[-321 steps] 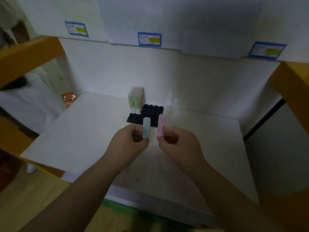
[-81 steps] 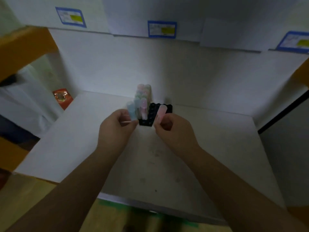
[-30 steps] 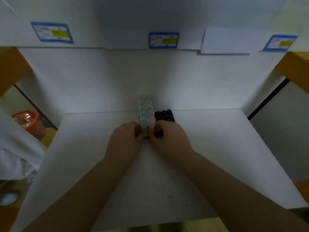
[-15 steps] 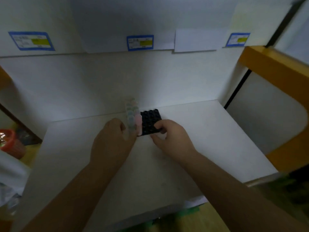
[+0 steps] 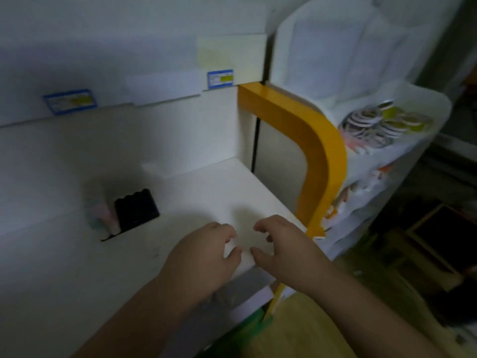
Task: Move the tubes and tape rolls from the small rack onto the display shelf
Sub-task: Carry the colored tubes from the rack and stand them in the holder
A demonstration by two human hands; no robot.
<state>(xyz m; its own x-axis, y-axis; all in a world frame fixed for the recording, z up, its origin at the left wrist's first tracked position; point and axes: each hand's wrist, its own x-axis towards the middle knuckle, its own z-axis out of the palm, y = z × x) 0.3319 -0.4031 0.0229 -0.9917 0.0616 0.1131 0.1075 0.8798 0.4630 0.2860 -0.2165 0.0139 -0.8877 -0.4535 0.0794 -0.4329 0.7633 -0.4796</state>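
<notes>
Right of the black tube holder (image 5: 136,211), left hand (image 5: 206,257) and right hand (image 5: 286,250) hover, fingers loosely curled, empty; tubes (image 5: 103,218) stand at its left edge.

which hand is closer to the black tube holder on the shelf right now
Left. The left hand hangs to the right of the black tube holder and nearer the shelf's front edge; the right hand is farther right again, beside the left hand. Neither touches it.

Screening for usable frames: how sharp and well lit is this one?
Head view: dim and motion-smeared; the pastel plastic tubes beside the black studded base blur together, the striped tape rolls in the white rack are soft, and wide-angle distortion bends the yellow frame.
</notes>
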